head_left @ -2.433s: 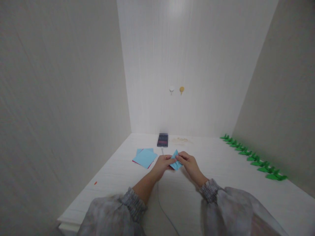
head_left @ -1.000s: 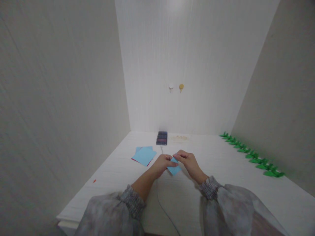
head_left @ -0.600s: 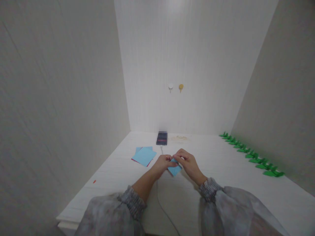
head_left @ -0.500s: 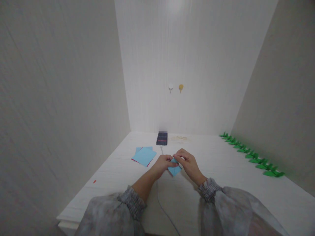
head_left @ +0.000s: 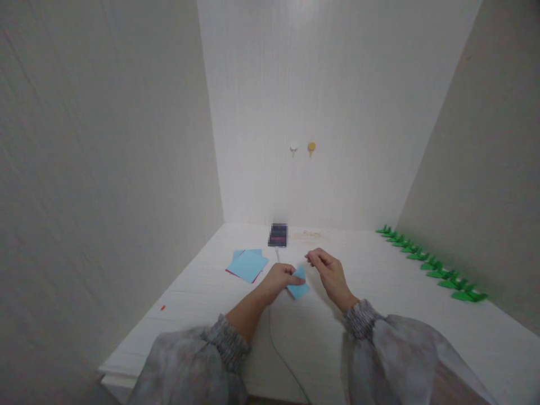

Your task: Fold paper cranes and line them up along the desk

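Observation:
A small folded light-blue paper (head_left: 298, 284) lies on the white table (head_left: 379, 320) in front of me. My left hand (head_left: 278, 279) pinches its left edge with curled fingers. My right hand (head_left: 329, 273) hovers just right of and above the paper, clear of it, fingers loosely bent with the fingertips drawn together, and nothing shows in them.
A stack of light-blue sheets (head_left: 248, 264) with a red one beneath lies to the left. A dark phone (head_left: 278, 235) stands near the back wall, its cable (head_left: 280, 351) running toward me. Several green folded paper figures (head_left: 434, 273) line the right wall. Two hooks (head_left: 302, 148) hang on the back wall.
My right hand has let go of the folded blue paper and lifted up to the right. My left hand still holds the paper down.

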The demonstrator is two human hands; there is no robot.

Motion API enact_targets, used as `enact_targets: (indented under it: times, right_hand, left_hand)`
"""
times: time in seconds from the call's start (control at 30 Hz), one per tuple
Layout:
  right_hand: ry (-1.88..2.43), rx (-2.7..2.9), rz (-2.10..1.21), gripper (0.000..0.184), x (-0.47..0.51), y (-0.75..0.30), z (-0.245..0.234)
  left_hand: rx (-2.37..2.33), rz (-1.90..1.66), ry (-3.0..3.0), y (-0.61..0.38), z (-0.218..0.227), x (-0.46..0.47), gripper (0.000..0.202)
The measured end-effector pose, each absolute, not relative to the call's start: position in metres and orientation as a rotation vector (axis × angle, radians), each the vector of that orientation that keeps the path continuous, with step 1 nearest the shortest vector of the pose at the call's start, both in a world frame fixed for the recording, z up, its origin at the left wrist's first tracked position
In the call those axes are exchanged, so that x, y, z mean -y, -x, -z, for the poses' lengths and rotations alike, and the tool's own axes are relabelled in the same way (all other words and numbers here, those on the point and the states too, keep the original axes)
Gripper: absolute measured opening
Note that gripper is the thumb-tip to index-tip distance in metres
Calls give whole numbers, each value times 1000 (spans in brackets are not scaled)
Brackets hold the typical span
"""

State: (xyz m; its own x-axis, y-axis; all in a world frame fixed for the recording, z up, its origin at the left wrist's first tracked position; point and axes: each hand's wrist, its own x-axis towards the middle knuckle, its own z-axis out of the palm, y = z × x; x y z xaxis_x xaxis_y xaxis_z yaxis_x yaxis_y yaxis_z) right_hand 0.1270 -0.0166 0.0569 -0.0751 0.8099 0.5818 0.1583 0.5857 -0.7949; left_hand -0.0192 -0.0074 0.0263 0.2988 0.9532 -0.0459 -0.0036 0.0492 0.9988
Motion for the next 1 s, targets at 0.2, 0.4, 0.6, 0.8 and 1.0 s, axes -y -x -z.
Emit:
enact_targets:
  times: [0.2, 0.4, 0.6, 0.8, 1.0]
  right_hand:
    - [807, 1758, -686, 18, 15, -125, -55]
    - [794, 1672, -676, 18, 20, -122, -64]
    - [902, 1565, -881, 20, 8, -122, -49]
    - [967, 1550, -1229, 31, 5, -116, -35]
    - [923, 1442, -1450, 30, 10, -114, -38]
  left_hand:
    - [-964, -963, -1260, 19, -29, 8, 25]
    - [-966, -961, -1286, 20, -26, 8, 25]
    - [-947, -1199, -1230, 22, -26, 4, 27]
    - [-899, -1309, -1165, 21, -27, 2, 27]
    - [-892, -1374, -1119, 21, -27, 0, 27]
